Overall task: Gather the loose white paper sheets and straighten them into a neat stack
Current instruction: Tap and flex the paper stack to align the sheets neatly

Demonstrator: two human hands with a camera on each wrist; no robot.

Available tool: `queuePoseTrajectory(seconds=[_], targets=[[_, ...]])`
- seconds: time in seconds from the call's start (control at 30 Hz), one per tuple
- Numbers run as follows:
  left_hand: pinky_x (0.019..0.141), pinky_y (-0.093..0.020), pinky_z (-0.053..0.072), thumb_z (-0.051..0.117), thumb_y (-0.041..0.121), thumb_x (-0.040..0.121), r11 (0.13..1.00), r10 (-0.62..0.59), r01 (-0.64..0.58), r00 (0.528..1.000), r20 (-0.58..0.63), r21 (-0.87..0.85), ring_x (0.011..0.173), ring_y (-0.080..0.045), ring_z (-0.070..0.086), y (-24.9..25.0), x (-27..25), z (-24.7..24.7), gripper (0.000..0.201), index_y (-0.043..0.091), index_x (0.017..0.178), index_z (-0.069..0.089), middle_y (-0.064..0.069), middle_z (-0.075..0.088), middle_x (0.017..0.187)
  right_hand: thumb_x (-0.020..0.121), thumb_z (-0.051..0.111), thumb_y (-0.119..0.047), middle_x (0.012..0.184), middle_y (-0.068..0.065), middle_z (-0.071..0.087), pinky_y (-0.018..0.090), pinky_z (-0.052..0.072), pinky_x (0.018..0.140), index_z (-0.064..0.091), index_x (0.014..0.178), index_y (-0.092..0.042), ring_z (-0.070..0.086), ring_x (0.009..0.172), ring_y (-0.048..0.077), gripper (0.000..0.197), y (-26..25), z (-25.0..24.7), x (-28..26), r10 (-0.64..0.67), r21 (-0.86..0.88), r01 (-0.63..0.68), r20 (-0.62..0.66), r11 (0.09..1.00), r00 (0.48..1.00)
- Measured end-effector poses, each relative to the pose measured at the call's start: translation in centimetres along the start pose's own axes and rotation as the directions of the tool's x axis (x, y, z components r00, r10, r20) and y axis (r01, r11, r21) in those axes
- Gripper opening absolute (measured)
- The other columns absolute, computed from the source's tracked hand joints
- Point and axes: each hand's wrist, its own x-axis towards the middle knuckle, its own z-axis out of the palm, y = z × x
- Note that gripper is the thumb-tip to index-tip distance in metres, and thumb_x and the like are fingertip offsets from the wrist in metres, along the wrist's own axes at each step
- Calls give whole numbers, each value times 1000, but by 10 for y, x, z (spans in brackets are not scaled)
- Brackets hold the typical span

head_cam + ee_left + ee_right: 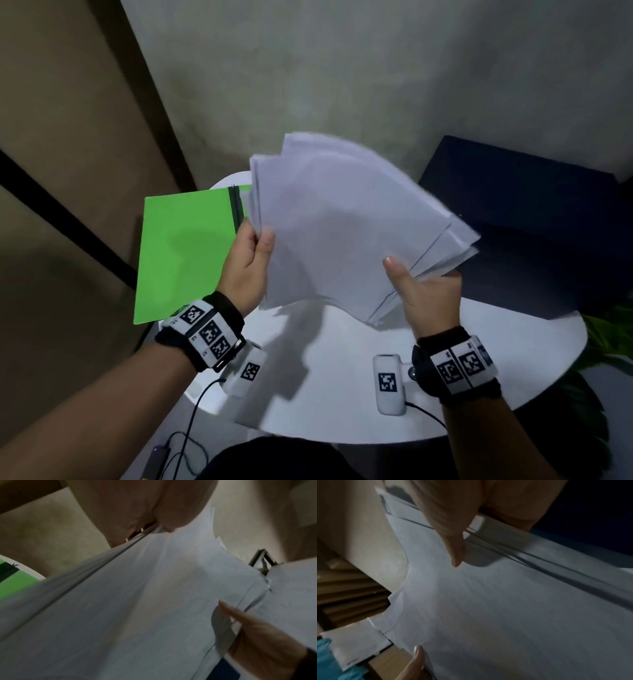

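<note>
A fanned, uneven bunch of white paper sheets (342, 233) is held tilted in the air above the round white table (342, 377). My left hand (258, 246) pinches its left edge, thumb on top and fingers behind. My right hand (411, 281) grips the lower right edge, thumb lying on the top sheet and fingers hidden underneath. In the left wrist view the sheets (137, 608) run out from my left hand (145, 513) toward the right thumb (240, 618). The right wrist view shows the offset sheet edges (488, 608) under my right hand (453, 520).
A bright green folder (181, 253) with a dark elastic band lies at the table's left edge, partly overhanging. A dark blue flat object (534, 222) sits at the back right. Green leaves (609, 339) show past the table's right rim. Cables hang from the wrist cameras.
</note>
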Motion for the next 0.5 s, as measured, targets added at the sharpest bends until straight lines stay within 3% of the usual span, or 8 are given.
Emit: queuePoseTrajectory(seconds=[0.07,0.17,0.23,0.3,0.33,0.4,0.47,0.5], targets=[[107,-41,42,41,49,95,997,-57,60,996,69,-39,118,-8,54,0,-4,-1,30,38,122,43,3,57,126,70,85,-2,101,-10,74,22,56,86,68,100,-26,70,99,8,42,1,3,-2,0,1,0,6,1000,1000],[112,-43,38,45,51,94,995,-84,90,987,134,-39,128,-12,50,-3,-1,-2,33,43,125,38,5,53,135,67,84,5,120,-4,67,23,53,95,61,120,-19,66,110,8,62,-4,11,-2,-22,7,22,4,1000,1000],[101,-33,47,50,35,95,998,-49,53,993,108,-39,111,-2,60,6,3,0,24,36,119,50,18,65,118,72,81,5,117,1,69,25,54,93,62,118,-16,68,107,9,54,-6,13,-2,-15,47,15,-2,999,1000],[90,-39,53,54,25,93,996,-36,37,999,13,-75,94,-4,64,14,8,1,17,29,108,59,15,71,101,76,80,0,113,4,71,29,56,92,66,111,-22,69,105,14,44,-8,15,-1,-15,46,16,-24,999,1000],[90,-46,53,56,24,93,994,-27,24,999,-31,-103,93,-9,64,17,9,0,16,24,108,59,10,70,102,77,80,-3,112,5,71,31,56,91,67,109,-25,69,105,16,41,-11,16,-1,-28,49,30,-39,998,999],[96,-56,49,58,29,93,987,-13,2,997,-70,-159,98,-20,62,21,12,-1,23,24,115,54,-6,65,111,77,81,-7,111,4,71,35,55,93,69,108,-25,69,107,19,37,-16,19,1,-59,54,64,-87,996,994],[99,-60,44,61,44,90,991,8,-23,994,-106,-133,109,-33,59,24,14,2,32,32,117,50,-12,60,120,80,78,-3,101,-5,72,25,56,88,69,106,-15,69,98,8,31,-25,25,2,-102,81,113,-134,990,986],[102,-57,43,60,48,88,994,27,-41,991,-130,-101,115,-33,55,28,15,4,36,32,118,49,-7,58,121,82,75,-1,93,-10,73,18,55,84,70,103,-11,68,91,2,24,-28,29,3,-127,74,138,-147,988,981]])
